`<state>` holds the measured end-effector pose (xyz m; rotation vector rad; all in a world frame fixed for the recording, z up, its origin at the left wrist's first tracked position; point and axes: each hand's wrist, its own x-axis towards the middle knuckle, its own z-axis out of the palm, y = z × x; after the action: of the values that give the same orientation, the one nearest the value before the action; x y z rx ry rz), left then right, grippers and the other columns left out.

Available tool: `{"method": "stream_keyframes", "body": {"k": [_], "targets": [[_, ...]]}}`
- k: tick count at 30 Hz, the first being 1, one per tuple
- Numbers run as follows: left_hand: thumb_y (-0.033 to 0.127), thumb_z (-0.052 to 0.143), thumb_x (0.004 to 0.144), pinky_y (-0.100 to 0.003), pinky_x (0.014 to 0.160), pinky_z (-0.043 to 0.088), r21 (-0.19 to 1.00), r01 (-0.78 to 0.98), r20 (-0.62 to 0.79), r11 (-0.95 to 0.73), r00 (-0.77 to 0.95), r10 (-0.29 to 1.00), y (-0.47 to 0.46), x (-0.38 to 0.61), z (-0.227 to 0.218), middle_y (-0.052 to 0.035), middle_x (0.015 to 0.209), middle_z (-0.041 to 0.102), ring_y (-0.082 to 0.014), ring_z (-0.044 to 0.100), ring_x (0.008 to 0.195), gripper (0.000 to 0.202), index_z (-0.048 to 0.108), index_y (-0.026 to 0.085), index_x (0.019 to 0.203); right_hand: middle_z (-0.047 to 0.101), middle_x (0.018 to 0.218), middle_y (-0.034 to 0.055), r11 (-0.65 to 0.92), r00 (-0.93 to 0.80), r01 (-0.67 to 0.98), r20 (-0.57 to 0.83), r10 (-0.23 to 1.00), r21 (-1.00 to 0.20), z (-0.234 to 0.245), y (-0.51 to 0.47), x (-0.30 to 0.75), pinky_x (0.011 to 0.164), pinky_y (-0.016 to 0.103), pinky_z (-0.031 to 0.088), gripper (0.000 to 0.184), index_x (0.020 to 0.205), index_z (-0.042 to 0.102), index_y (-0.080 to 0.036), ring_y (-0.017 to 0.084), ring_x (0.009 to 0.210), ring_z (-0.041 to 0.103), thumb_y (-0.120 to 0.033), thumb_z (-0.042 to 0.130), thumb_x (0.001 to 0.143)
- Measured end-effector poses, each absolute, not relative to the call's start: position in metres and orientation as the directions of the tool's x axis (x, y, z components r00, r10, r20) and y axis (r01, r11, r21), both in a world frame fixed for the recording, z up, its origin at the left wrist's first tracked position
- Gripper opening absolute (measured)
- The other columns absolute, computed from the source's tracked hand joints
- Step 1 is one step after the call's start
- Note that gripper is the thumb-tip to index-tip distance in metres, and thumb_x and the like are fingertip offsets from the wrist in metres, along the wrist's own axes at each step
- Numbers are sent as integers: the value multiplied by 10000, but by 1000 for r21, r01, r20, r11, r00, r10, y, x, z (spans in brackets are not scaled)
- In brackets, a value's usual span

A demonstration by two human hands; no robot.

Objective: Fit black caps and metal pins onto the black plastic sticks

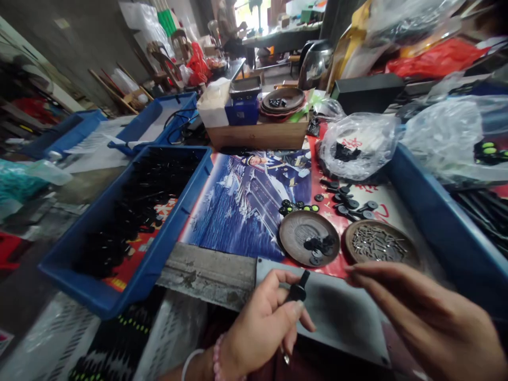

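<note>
Soft daylight enters from the blown-out bright opening [251,9] at the far end; shadows are faint. Wide-angle distortion bends the edges, the clear crinkled plastic bags [444,132] glare, and the right hand [428,317] is blurred

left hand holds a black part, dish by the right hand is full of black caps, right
No: the head view shows metal pins in the dish by the right hand. The left hand does hold a black part.

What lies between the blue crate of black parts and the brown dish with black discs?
In the head view, only a poster with warships lies between the blue crate and the brown dish; that stretch carries no parts.
</note>
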<state>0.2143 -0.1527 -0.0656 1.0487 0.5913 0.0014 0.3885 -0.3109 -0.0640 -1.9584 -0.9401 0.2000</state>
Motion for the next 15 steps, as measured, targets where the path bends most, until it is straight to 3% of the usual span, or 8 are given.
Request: {"method": "stream_keyframes", "body": {"k": [5,8,12,15], "targets": [[451,667,907,-150,383,289,822,290,-457,491,849,265,-155,214,-64,43,719,618,-27,419,382,378,457,195,1090,774,822,0,-72,575,493,263,775,-867,-55,-287,341,628,217,584,93,907,707,-277,181,689,749,-273,634,964],[396,647,926,-156,429,342,853,289,-443,434,841,310,-157,209,-63,73,683,542,-38,427,427,321,478,192,1109,718,789,5,8,534,475,296,792,-880,-57,-278,329,617,204,567,109,876,669,-257,159,687,714,-220,619,965],[252,526,984,-190,517,402,904,317,-410,287,835,366,-160,202,-63,32,745,595,-66,486,514,183,521,189,1156,688,802,0,15,533,513,332,778,-858,-66,-276,323,655,206,551,93,906,647,-253,143,714,693,-183,626,963],[191,487,982,-241,623,462,931,343,-363,124,835,413,-161,198,-60,-13,838,673,-116,580,631,219,534,200,1196,682,817,2,-3,522,550,341,782,-835,-70,-278,319,672,213,542,89,929,629,-255,142,731,691,-185,609,979]]}}
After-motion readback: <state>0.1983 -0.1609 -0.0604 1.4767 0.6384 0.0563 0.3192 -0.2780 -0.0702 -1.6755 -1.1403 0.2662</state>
